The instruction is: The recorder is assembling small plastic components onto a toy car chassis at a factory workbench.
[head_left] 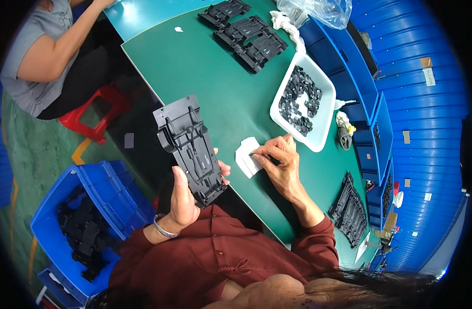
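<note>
While a black plastic part (pixel 192 149) is gripped low by the left hand (pixel 183 203), its long axis is slanted over the edge of the green table (pixel 187 62), flat end pointed up-left. The right hand (pixel 281 164) is narrowed at a white sheet (pixel 245 158); whether anything is pinched cannot be told. At right, a ribbed blue wall (pixel 421 129) is seen.
</note>
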`<action>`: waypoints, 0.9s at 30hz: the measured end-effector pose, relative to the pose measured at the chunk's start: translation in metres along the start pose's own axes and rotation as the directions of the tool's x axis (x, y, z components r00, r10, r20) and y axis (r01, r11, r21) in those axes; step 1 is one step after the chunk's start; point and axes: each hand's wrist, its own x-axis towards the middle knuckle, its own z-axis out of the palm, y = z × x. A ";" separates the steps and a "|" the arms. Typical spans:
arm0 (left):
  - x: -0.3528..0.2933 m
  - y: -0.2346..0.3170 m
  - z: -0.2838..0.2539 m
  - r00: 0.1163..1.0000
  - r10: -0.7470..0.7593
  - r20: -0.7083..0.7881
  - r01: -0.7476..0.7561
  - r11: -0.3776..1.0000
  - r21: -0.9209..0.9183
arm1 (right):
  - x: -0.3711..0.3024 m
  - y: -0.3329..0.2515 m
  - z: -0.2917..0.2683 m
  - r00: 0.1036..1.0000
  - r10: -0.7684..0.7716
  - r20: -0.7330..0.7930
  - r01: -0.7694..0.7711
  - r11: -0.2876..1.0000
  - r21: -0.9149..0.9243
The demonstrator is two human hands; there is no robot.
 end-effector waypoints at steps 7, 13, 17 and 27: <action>0.001 -0.001 -0.004 0.998 0.015 0.061 -0.013 0.999 -0.038 | 0.003 -0.003 -0.008 0.998 -0.059 -0.032 0.059 0.998 0.020; -0.001 0.001 -0.007 0.998 0.021 0.055 -0.018 0.999 -0.048 | 0.011 -0.014 -0.006 0.964 -0.267 0.011 0.265 0.950 -0.164; 0.001 0.000 0.003 0.999 0.004 0.052 -0.002 1.000 -0.026 | 0.014 -0.017 -0.020 0.946 -0.315 0.079 0.325 0.920 -0.218; -0.001 -0.001 -0.001 1.000 0.008 -0.004 -0.008 1.000 0.013 | 0.014 -0.026 -0.020 0.918 -0.367 0.153 0.396 0.869 -0.295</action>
